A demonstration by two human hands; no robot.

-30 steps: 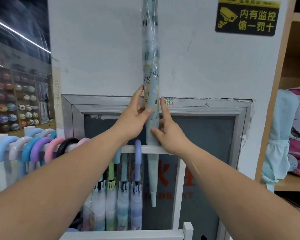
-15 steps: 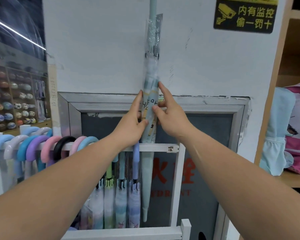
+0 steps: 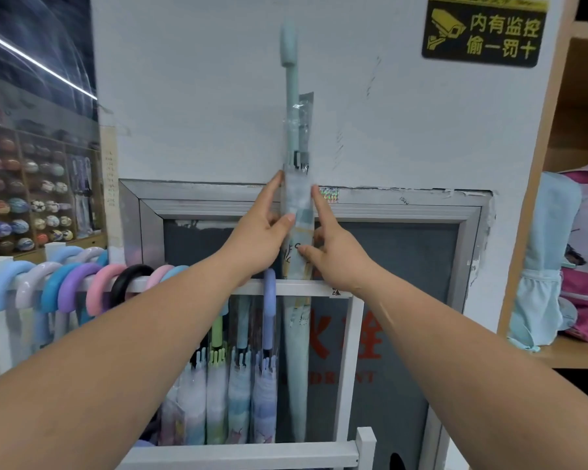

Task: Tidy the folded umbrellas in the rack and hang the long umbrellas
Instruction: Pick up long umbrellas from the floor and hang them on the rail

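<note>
Here, I see the long mint umbrella (image 3: 294, 351) standing upright against the white wall (image 3: 190, 96), behind the top rail (image 3: 306, 287) of the white rack (image 3: 352, 368), with both of my hands on its upper half. My left hand (image 3: 257, 240) wraps it from the left, thumb across the front and fingers stretched up along its side; my right hand (image 3: 336, 254) presses from the right, forefinger pointing up the shaft and thumb on the printed fabric. So both hands are closed around the umbrella, just above the rail. Its handle (image 3: 288, 40) rises well above my fingers, and its lower end drops inside the rack.

The tip is lost behind the lower front bar (image 3: 238, 456), so I cannot tell if it touches anything. My palms cover part of the print, and the lettering on it is unreadable.

A clear, crinkled plastic sleeve (image 3: 302, 137) wraps the canopy and gleams near the top. The handle is smooth, matte and rounded. To the left, a row of curved pastel handles (image 3: 72, 283), with one black one, hooks over the rail, and wrapped umbrellas (image 3: 231, 395) hang beside mine. Behind it all sits a grey metal-framed panel (image 3: 472, 252) with red characters.
</note>
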